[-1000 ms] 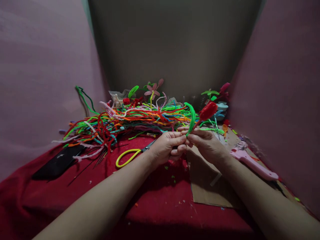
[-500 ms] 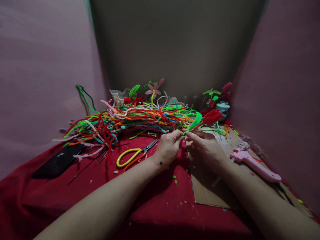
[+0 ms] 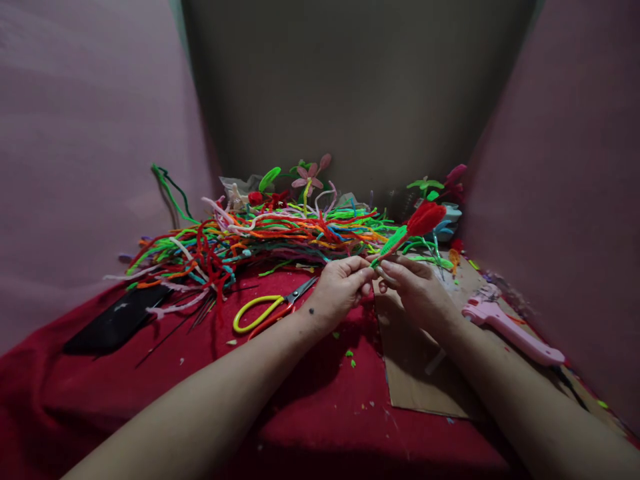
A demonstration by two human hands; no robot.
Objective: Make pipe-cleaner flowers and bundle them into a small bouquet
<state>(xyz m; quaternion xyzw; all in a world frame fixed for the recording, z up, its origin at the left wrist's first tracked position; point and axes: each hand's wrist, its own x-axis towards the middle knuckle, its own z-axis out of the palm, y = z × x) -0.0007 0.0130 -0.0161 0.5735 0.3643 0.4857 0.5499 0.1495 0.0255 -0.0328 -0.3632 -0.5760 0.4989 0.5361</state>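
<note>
The fingertips (image 3: 361,269) of the left hand (image 3: 340,288) are pressing together in a tight pinch on the bottom end of a single pipe-cleaner flower (image 3: 406,231). The thumb and forefinger of the right hand (image 3: 415,288) are closing on the same stem just beside them, so the two hands are almost touching. The flower is slanting up and to the right from the fingers, with a green-wrapped stem and one red bud at its tip. It is hanging in the air above the far right part of the red cloth (image 3: 150,400).

One cardboard sheet (image 3: 420,377) is lying under the right wrist, reaching toward the near edge. One pair of yellow-handled scissors (image 3: 265,311) is lying just left of the left hand, with its blades pointing toward the knuckles. One pink glue gun (image 3: 506,327) is resting along the right edge.

Behind the hands, a heap of loose pipe cleaners (image 3: 270,235), too many to count, is sprawling across the far edge in green, orange, red, pink and blue. It is crowding the space directly beyond the fingers. One pink finished flower (image 3: 310,175) is rising behind the heap. Another cluster of flowers (image 3: 440,181) is standing in the far right corner behind the red bud. One dark flat object (image 3: 117,323) is lying near the left edge; I cannot tell what it is.
</note>
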